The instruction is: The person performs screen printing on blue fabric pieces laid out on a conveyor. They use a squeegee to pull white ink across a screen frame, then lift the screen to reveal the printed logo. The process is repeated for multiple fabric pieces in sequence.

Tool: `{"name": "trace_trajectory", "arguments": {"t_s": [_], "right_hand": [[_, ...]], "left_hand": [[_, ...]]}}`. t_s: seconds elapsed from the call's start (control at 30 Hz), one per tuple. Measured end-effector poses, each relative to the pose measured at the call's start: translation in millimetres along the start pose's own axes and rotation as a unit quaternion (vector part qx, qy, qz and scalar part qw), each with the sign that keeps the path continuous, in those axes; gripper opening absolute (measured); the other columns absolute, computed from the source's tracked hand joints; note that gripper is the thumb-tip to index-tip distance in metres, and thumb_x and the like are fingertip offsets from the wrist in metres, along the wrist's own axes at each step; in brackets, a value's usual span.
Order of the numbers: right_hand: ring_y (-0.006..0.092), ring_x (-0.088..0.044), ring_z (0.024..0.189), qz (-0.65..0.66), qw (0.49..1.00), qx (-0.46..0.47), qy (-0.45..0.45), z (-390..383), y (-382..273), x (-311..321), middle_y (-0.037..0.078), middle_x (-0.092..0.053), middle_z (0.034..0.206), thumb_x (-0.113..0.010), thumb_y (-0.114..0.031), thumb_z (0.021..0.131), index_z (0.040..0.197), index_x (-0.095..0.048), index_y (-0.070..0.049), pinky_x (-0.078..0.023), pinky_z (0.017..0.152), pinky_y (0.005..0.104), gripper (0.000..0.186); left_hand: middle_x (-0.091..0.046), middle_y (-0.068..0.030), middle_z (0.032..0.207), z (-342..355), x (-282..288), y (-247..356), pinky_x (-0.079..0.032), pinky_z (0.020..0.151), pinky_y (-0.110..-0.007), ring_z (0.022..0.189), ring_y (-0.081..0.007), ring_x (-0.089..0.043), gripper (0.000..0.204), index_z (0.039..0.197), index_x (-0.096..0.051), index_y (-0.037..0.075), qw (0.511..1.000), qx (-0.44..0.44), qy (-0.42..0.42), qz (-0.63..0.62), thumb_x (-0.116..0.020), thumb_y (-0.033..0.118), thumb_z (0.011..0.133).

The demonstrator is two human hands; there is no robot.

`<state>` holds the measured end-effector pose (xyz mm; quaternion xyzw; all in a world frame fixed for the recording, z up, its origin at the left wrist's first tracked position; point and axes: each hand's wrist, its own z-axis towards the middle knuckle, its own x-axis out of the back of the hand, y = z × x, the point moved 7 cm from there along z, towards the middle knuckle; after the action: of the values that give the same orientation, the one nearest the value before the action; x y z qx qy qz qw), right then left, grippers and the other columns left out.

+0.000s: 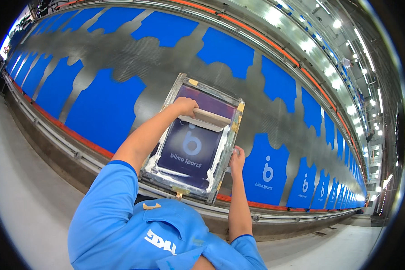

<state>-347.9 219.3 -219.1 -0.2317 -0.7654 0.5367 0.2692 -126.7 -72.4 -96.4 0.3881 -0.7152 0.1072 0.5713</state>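
Note:
A metal-framed printing screen (213, 91) lies flat on a blue garment piece on the long table (121, 54). Its mesh (189, 153) is dark purple with a pale logo, and white ink is smeared along its inner edges. My left hand (185, 106) grips the left end of a wooden-handled squeegee (210, 118) that lies across the upper part of the screen. My right hand (236, 157) holds the right side bar of the frame near its lower corner.
Blue garment pieces lie in two rows along the grey table. Those to the left (105, 110) are plain, those to the right (267, 168) carry a white logo. A metal rail with an orange strip (76, 135) runs along the near edge. Pale floor (22, 193) lies below it.

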Motion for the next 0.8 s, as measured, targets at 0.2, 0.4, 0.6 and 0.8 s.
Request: {"name": "trace_trajectory", "arguments": {"t_s": [0.2,0.4,0.6,0.8], "right_hand": [[0.0042,-0.04,0.049,-0.041,0.992,0.097,0.063,60.7,-65.5,28.7,-0.006,-0.047,0.064,-0.055,-0.015,0.104,0.126,-0.059,-0.01,-0.032,0.042,0.0235,0.022],[0.0042,-0.044,0.056,0.1,0.987,0.097,0.079,85.7,-161.7,39.5,-0.004,-0.052,0.069,-0.058,-0.018,0.103,0.118,-0.066,-0.006,-0.033,0.049,0.0234,0.021],[0.0041,-0.043,0.056,0.042,0.971,0.159,0.173,79.0,-154.1,85.8,-0.004,-0.053,0.069,-0.06,-0.018,0.103,0.11,-0.071,-0.005,-0.033,0.05,0.0232,0.019],[0.0025,-0.037,0.051,0.101,0.977,0.125,0.138,47.5,-149.6,69.3,-0.006,-0.044,0.062,-0.058,-0.023,0.105,0.112,-0.067,-0.007,-0.027,0.044,0.0233,0.019]], "left_hand": [[-0.076,-0.0032,0.104,-66.0,-2.2,49.3,-0.054,0.086,-0.043,0.098,-0.0282,-0.071,0.038,0.116,-0.076,0.028,0.996,-0.044,0.073,-0.022,-0.08,0.024,0.078],[-0.071,0.0014,0.128,-170.8,-30.6,100.3,-0.046,0.093,-0.043,0.116,-0.0204,-0.065,0.057,0.127,-0.069,0.025,0.977,-0.073,0.2,-0.026,-0.076,0.007,0.073],[-0.066,0.0029,0.135,-187.6,-46.7,126.8,-0.044,0.094,-0.041,0.122,-0.0189,-0.06,0.057,0.127,-0.068,0.023,0.984,-0.131,0.121,-0.024,-0.074,0.006,0.073],[-0.069,0.0015,0.104,-192.9,-2.3,110.1,-0.044,0.091,-0.041,0.107,-0.0207,-0.061,0.034,0.107,-0.074,0.02,0.992,-0.063,0.103,0.045,-0.08,0.021,0.073]]}}
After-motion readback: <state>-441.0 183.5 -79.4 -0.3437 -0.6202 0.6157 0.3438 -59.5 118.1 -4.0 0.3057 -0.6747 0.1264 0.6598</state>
